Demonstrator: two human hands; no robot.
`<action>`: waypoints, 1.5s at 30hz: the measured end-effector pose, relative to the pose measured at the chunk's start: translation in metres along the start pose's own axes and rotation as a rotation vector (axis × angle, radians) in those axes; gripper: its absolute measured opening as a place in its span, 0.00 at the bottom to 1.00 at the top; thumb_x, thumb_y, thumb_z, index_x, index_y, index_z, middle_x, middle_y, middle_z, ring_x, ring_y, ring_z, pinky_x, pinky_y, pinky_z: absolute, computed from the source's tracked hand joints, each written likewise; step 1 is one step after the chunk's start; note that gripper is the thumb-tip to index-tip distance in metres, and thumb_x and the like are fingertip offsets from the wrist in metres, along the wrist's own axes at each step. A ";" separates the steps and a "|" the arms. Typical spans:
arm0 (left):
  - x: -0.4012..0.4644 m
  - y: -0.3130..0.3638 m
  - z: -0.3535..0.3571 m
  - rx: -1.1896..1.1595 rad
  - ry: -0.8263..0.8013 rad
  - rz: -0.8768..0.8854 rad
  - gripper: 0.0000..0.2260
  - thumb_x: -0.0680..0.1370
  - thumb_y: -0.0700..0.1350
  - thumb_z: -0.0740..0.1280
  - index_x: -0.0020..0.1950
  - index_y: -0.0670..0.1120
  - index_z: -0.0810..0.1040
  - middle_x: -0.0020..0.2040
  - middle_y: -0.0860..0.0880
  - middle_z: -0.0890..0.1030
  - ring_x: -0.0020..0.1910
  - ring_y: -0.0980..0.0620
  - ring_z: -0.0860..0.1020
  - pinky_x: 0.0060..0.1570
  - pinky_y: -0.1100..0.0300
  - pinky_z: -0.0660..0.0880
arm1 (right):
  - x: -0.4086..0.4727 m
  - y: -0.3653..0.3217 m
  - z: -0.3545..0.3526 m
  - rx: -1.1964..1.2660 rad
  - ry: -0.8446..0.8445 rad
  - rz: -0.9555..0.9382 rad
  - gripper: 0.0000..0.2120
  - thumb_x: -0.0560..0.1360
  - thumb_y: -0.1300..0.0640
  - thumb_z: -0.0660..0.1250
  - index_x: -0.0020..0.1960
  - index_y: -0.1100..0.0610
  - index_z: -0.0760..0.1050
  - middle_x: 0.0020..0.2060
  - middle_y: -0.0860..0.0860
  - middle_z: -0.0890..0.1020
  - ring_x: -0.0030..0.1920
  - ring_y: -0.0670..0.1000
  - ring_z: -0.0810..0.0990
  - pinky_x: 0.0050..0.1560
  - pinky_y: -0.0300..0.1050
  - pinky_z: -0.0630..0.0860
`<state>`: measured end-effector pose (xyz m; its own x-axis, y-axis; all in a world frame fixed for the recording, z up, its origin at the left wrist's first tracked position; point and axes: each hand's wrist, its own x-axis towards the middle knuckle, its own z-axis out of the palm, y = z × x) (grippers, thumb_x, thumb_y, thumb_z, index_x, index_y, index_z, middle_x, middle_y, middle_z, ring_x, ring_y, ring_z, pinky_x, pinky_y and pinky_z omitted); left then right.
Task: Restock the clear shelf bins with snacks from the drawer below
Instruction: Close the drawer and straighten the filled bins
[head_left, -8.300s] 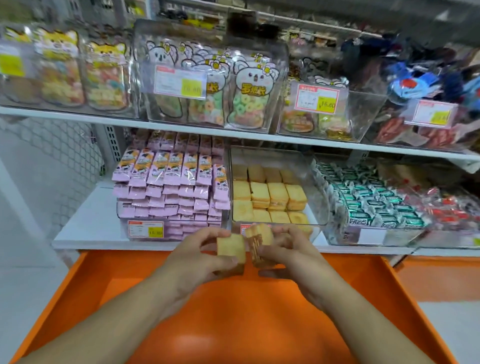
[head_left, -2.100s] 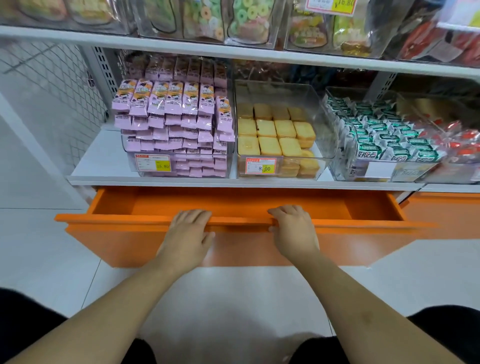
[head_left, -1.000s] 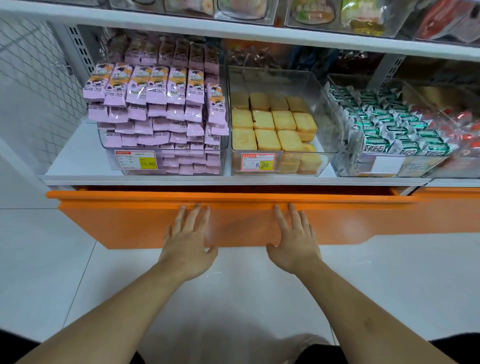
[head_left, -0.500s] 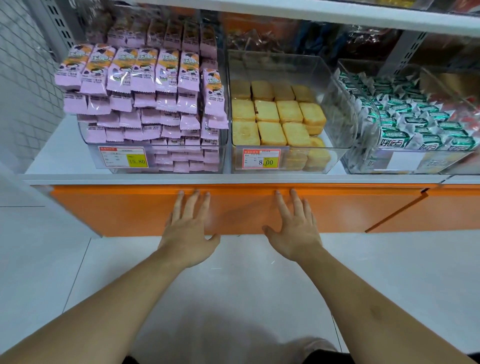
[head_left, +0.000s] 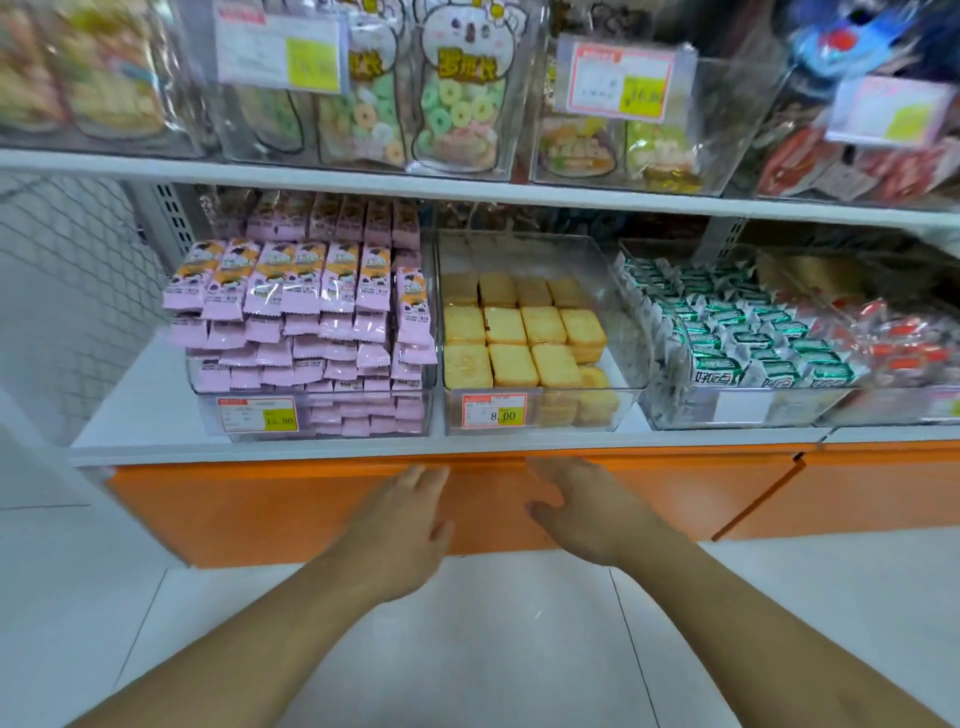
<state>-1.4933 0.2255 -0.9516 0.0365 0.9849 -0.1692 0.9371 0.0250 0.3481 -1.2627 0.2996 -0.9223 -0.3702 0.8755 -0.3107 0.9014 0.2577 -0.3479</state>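
The orange drawer (head_left: 260, 514) under the lower shelf is pushed in flush. My left hand (head_left: 402, 525) and my right hand (head_left: 587, 512) hover in front of its face with fingers straight and hold nothing. Above them a clear bin (head_left: 623, 332) holds rows of yellow wrapped cakes (head_left: 511, 332) behind an 8.00 price tag. To its left stands a clear bin of stacked pink snack packs (head_left: 306, 312). Whether the fingertips still touch the drawer front I cannot tell.
A clear bin of green-and-white packets (head_left: 743, 338) and red packets (head_left: 904, 343) sit at the right. The upper shelf (head_left: 467, 189) carries clear bins of bagged ring candies (head_left: 457, 104). A second orange drawer front (head_left: 878, 483) lies at the right; white floor tiles (head_left: 467, 649) below.
Both hands pushed the drawer fully in under the shelf. My hands now lift off its front, and my view has tilted up to show the upper shelf.
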 end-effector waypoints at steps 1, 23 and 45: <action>-0.001 0.012 -0.012 -0.009 0.028 0.053 0.27 0.84 0.55 0.59 0.82 0.51 0.58 0.79 0.52 0.64 0.77 0.50 0.65 0.75 0.53 0.66 | -0.005 -0.005 -0.016 -0.003 0.046 -0.027 0.26 0.80 0.44 0.65 0.78 0.41 0.68 0.75 0.44 0.72 0.71 0.49 0.74 0.67 0.47 0.74; 0.086 0.085 -0.074 0.193 0.124 0.101 0.27 0.84 0.64 0.47 0.73 0.48 0.69 0.70 0.45 0.71 0.76 0.44 0.63 0.74 0.49 0.66 | 0.068 -0.010 -0.092 0.144 0.251 0.014 0.15 0.78 0.48 0.59 0.36 0.54 0.70 0.37 0.51 0.77 0.41 0.54 0.76 0.39 0.52 0.73; 0.102 0.090 -0.081 0.253 -0.011 0.083 0.29 0.83 0.67 0.40 0.84 0.60 0.48 0.86 0.50 0.47 0.84 0.39 0.43 0.81 0.42 0.46 | 0.114 -0.002 -0.106 -0.043 0.148 0.055 0.30 0.87 0.40 0.48 0.85 0.50 0.51 0.84 0.59 0.48 0.84 0.59 0.44 0.82 0.56 0.44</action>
<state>-1.4334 0.3421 -0.8631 0.1189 0.9799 -0.1601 0.9877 -0.1002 0.1201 -1.2832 0.4424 -0.8630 -0.2855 0.9386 -0.1936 0.9294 0.2219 -0.2949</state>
